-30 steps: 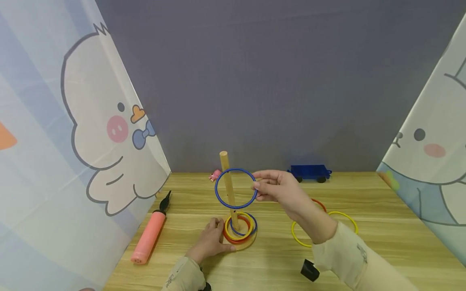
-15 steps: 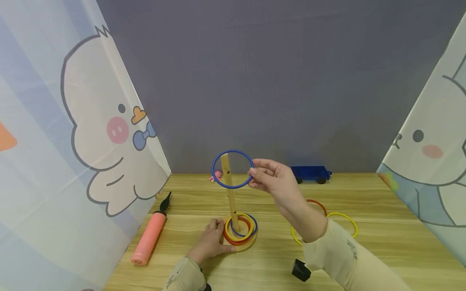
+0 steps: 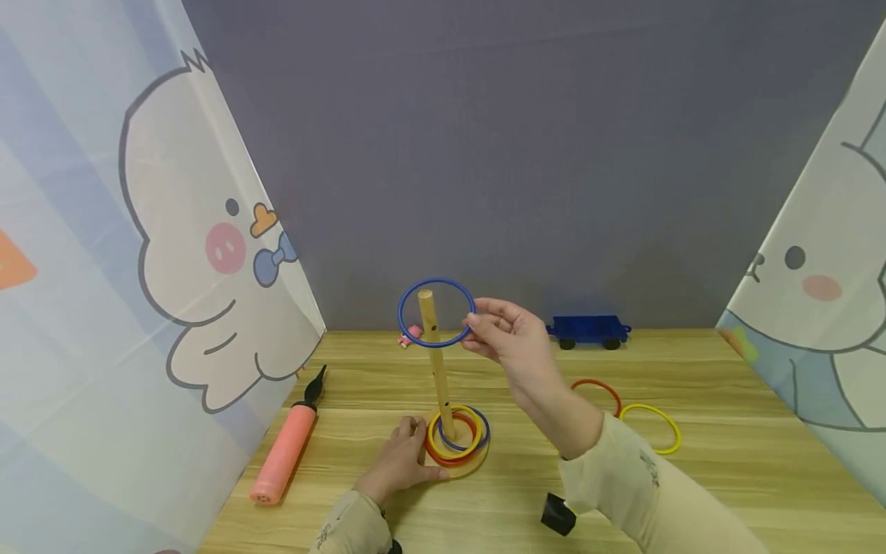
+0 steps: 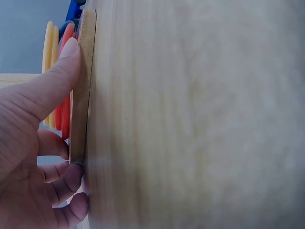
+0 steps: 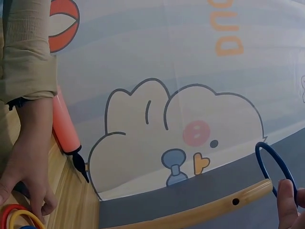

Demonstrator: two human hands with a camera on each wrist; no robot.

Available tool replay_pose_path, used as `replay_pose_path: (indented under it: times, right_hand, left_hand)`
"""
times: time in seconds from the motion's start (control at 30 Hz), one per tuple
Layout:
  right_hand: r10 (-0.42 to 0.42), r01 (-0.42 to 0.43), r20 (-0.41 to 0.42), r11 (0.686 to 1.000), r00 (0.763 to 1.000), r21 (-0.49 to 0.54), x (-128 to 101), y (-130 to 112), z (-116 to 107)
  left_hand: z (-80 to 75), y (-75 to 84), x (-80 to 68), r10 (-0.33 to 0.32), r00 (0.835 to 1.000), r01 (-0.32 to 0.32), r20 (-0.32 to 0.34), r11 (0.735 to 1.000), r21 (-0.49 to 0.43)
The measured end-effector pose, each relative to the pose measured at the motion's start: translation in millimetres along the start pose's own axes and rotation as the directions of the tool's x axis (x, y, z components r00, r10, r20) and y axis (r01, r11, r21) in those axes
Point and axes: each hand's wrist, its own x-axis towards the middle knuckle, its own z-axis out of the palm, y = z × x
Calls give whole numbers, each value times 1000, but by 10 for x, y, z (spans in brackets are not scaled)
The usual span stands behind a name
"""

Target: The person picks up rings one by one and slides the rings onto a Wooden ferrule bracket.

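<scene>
A wooden peg (image 3: 436, 362) stands upright on a round wooden base (image 3: 477, 462). Yellow, red and blue rings (image 3: 457, 438) lie stacked round its foot. My left hand (image 3: 418, 450) grips the base's left edge, with the thumb on the rim of the base (image 4: 88, 81) and the fingers curled below. At the height of the peg's top, my right hand (image 3: 474, 319) pinches the right side of a blue ring (image 3: 401, 315). The peg's tip shows through the ring. In the right wrist view the blue ring (image 5: 267, 155) hangs just past the end of the peg (image 5: 214, 212).
A pink hand pump (image 3: 284, 450) lies left of the base. A loose red ring (image 3: 595, 381) and a yellow ring (image 3: 649, 405) lie on the table at the right. A blue toy wagon (image 3: 588, 329) and a small pink toy (image 3: 411, 333) stand at the back wall. Cartoon curtains close both sides.
My right hand has lifted the blue ring up and slightly left, from the peg's mid-height to its top. The left hand has stayed on the base.
</scene>
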Motion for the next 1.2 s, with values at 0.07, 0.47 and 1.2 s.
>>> replay_pose_path:
  times: [0.07, 0.47, 1.2]
  right_hand:
    - [11, -11, -13, 1000, 1000, 1, 10, 18, 9]
    - [104, -107, -49, 993, 993, -47, 60, 177, -111]
    - [286, -292, -69, 900, 956, -322, 104, 1174, -650]
  left_hand:
    - [-1, -1, -3, -1, 1000, 1, 1, 1000, -12]
    - [-4, 3, 5, -11, 1000, 11, -6, 1000, -18]
    - [-4, -2, 18, -1, 1000, 1, -22, 1000, 2]
